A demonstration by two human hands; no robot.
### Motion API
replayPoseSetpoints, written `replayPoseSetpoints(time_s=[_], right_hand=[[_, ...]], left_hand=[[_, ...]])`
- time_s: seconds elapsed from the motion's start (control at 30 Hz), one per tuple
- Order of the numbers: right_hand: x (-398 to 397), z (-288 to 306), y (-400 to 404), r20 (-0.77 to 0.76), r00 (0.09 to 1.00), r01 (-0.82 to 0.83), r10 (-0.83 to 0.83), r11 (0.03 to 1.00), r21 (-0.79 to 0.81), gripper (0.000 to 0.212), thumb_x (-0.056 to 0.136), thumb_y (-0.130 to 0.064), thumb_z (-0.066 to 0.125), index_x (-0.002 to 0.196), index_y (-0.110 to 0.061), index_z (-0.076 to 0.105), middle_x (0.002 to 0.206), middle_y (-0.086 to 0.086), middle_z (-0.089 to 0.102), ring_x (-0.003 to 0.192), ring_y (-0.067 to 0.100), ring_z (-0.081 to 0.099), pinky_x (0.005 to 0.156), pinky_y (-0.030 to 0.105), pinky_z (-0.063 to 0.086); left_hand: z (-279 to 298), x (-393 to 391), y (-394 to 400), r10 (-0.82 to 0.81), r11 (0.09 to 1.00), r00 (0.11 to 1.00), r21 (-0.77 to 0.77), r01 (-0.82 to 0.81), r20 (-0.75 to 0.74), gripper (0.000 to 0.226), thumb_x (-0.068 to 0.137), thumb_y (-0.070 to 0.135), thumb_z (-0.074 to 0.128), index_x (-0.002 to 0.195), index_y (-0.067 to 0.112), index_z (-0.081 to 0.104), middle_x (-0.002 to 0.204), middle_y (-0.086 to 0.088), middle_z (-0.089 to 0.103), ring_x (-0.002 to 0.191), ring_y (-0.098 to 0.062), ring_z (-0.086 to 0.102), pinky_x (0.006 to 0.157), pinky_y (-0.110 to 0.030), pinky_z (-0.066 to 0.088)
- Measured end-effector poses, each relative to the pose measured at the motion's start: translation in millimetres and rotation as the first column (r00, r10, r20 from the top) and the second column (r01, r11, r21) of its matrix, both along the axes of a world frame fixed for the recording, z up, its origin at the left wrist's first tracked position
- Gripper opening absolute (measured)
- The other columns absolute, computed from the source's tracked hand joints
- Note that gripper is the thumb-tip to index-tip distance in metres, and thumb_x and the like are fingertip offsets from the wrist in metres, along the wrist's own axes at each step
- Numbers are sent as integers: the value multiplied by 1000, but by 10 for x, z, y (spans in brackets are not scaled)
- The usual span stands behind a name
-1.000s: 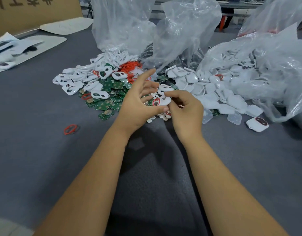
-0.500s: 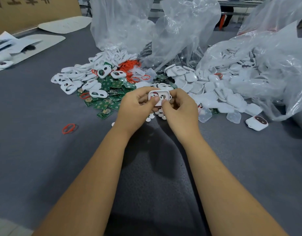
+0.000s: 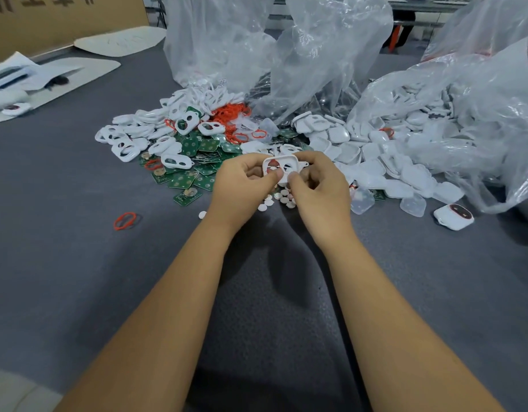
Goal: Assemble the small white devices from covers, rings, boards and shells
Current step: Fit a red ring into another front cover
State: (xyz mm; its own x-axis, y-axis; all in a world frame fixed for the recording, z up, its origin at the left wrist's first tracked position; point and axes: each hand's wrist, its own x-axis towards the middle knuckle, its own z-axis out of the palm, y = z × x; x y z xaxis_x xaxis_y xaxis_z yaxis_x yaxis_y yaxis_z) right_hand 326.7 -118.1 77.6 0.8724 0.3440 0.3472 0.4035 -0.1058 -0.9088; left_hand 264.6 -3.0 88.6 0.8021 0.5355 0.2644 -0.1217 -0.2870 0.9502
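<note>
Both hands, left hand (image 3: 242,181) and right hand (image 3: 319,185), have closed together on one white cover (image 3: 282,168), thumbs pressing its red ring (image 3: 273,165) home, just short of the parts pile (image 3: 197,144) on the counter (image 3: 78,263)

Both hands, left (image 3: 242,185) and right (image 3: 319,188), meet, fingers curled, apparently pinching.

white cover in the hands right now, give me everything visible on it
The white cover is a rounded-square frame, plastic by its look, with two openings; red, probably a ring, shows in the left one. It is held above the parts pile, its open face tilted toward the camera. The left hand and right hand pinch its sides, thumbs along its near edge. Its back is hidden.
</note>
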Motion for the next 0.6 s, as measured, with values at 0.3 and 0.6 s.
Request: replayPoseSetpoints(time_s=[0.3, 0.6], right_hand=[[22, -55, 11, 55, 998, 39, -36, 998, -55, 23, 90, -17, 54, 102, -35, 62, 74, -28, 59, 63, -6, 51, 58, 5, 38], [27, -64, 69, 86, 996, 32, -20, 990, -139, 21, 86, -17, 53, 89, -33, 68, 73, -24, 63, 66, -4, 53, 58, 8, 34]], left_hand=[[132, 140, 674, 316, 868, 917, 464, -177, -243, 51, 98, 32, 49, 147, 25, 39, 152, 2, 38, 143, -18, 22, 113, -37, 20], [-6, -144, 1153, 583, 715, 734, 650, -259, -348, 50, 75, -5, 54, 115, 19, 69, 131, -8, 55, 117, -32, 51, 85, -40, 50]])
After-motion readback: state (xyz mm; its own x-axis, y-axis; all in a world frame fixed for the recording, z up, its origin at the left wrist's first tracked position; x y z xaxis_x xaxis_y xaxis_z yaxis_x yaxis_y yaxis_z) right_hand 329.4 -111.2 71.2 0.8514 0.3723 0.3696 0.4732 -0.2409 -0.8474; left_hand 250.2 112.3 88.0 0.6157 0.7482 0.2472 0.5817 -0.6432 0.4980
